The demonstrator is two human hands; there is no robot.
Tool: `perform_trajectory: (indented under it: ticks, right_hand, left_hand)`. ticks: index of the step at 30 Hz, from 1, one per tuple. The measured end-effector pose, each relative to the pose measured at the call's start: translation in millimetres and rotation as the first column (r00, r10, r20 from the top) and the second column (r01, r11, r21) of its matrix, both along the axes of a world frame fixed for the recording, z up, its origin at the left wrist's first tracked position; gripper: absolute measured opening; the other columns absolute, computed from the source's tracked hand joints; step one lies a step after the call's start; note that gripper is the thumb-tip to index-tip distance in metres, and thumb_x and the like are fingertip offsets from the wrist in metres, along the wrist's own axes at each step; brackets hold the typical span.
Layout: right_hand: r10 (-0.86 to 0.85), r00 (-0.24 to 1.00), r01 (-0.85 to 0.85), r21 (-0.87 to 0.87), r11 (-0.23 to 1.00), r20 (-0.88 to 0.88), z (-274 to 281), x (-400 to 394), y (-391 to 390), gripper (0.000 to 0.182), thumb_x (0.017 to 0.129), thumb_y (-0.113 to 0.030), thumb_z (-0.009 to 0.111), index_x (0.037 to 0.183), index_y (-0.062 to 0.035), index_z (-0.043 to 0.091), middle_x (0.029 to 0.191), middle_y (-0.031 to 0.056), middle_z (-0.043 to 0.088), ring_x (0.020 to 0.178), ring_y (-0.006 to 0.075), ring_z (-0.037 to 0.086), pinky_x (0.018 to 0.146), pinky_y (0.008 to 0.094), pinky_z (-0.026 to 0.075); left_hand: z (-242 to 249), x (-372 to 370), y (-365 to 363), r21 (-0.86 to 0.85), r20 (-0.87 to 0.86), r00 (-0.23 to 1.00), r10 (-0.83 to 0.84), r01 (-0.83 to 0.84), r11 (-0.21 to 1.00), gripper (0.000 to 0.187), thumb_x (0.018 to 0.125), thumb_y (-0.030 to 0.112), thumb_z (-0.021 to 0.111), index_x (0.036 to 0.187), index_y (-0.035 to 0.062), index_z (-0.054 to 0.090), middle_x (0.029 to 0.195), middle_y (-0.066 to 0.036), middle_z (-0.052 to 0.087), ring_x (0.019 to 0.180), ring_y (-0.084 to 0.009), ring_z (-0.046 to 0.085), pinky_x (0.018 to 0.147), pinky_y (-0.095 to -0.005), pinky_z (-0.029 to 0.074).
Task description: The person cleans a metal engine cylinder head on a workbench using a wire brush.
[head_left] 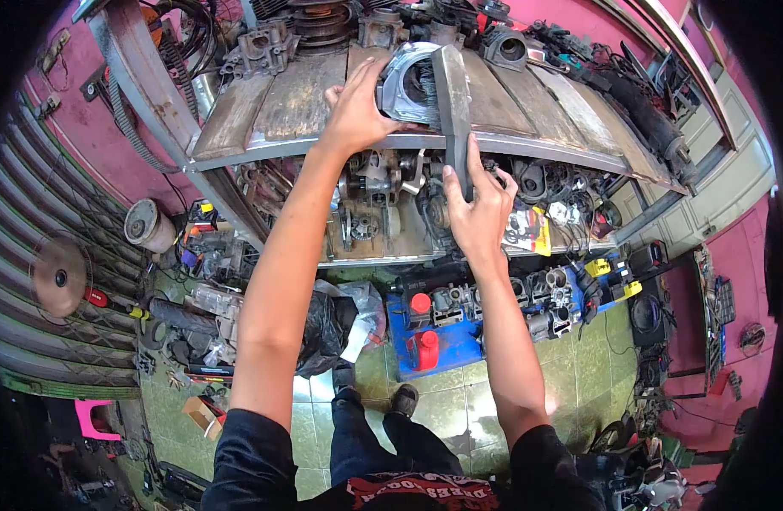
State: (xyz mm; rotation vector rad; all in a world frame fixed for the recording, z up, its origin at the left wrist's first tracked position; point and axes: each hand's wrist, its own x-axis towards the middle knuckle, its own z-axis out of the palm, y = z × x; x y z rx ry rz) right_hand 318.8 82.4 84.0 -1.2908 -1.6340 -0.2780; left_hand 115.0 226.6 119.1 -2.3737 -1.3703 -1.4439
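A round silver metal engine part [395,92] with a wide central opening stands at the front edge of the wooden shelf [298,98]. My left hand [357,115] grips it from the left, fingers over its upper side and thumb low near the shelf edge. In my right hand [483,209] is a long grey-brown brush [455,102], held by its lower end between thumb and fingers. Its dark bristles face left and touch the right side of the part, partly covering the opening.
Greasy engine castings [263,47] and a dark shock absorber [655,128] lie on the shelf. Below, a lower shelf holds more parts. On the floor are a blue tray [404,341] with red-capped bottles, a black plastic bag [323,332] and a fan [61,277].
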Motion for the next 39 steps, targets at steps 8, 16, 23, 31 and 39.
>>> perform_trajectory:
  ticks: [8, 16, 23, 31, 39]
  right_hand:
    - [0.013, 0.999, -0.014, -0.035, 0.999, -0.029, 9.5, 7.2, 2.4, 0.063, 0.093, -0.023, 0.073, 0.152, -0.0083, 0.055, 0.080, 0.0113, 0.075, 0.077, 0.0253, 0.070, 0.103, 0.0421, 0.040]
    - [0.061, 0.995, -0.061, -0.002, 0.998, -0.076, 0.3, 13.4, -3.2, 0.065, 0.091, -0.023, 0.075, 0.151, -0.0063, 0.056, 0.085, 0.0118, 0.075, 0.077, 0.0243, 0.069, 0.104, 0.0415, 0.040]
    - [-0.034, 0.941, -0.023, 0.164, 0.986, 0.336, 29.6, -2.9, 7.8, 0.066, 0.088, -0.020, 0.078, 0.150, -0.0202, 0.059, 0.067, 0.0019, 0.063, 0.067, 0.0187, 0.061, 0.102, 0.0481, 0.038]
    - [0.027, 0.854, -0.085, 0.089, 0.992, 0.520, 10.1, 28.7, -11.7, 0.068, 0.081, -0.020, 0.080, 0.147, -0.0220, 0.063, 0.066, 0.0016, 0.058, 0.070, 0.0182, 0.060, 0.102, 0.0496, 0.039]
    - [0.130, 0.692, -0.114, -0.070, 0.991, 0.710, 62.2, 81.2, -12.5, 0.070, 0.081, -0.023, 0.080, 0.147, -0.0299, 0.062, 0.067, 0.0024, 0.060, 0.075, 0.0202, 0.062, 0.106, 0.0539, 0.038]
  left_hand:
    - [2.4, 9.7, 3.5, -0.003, -0.010, 1.000, -0.006, 0.006, 1.000, 0.127, 0.051, 0.065, 0.095, 0.156, 0.0142, 0.045, 0.156, -0.013, 0.052, 0.151, -0.0279, 0.041, 0.112, -0.0516, 0.029]
    - [-4.0, 7.4, 3.4, 0.117, -0.101, 0.993, 0.059, -0.047, 0.992, 0.118, 0.057, 0.057, 0.095, 0.154, 0.0113, 0.046, 0.151, -0.014, 0.056, 0.147, -0.0285, 0.044, 0.110, -0.0515, 0.030]
    - [-5.4, 4.5, 3.2, 0.113, -0.095, 0.995, 0.040, -0.029, 0.993, 0.107, 0.061, 0.047, 0.093, 0.152, 0.0109, 0.048, 0.150, -0.016, 0.057, 0.147, -0.0294, 0.044, 0.109, -0.0537, 0.031]
    - [-2.9, 5.0, 4.7, 0.092, -0.076, 0.996, 0.043, -0.036, 0.995, 0.104, 0.061, 0.039, 0.092, 0.152, 0.0114, 0.050, 0.151, -0.016, 0.055, 0.148, -0.0283, 0.043, 0.109, -0.0512, 0.030]
    - [-5.8, 6.0, 6.8, 0.096, -0.010, 1.000, -0.027, 0.028, 0.995, 0.108, 0.054, 0.042, 0.096, 0.149, 0.0139, 0.054, 0.149, -0.015, 0.058, 0.146, -0.0284, 0.047, 0.111, -0.0502, 0.028]
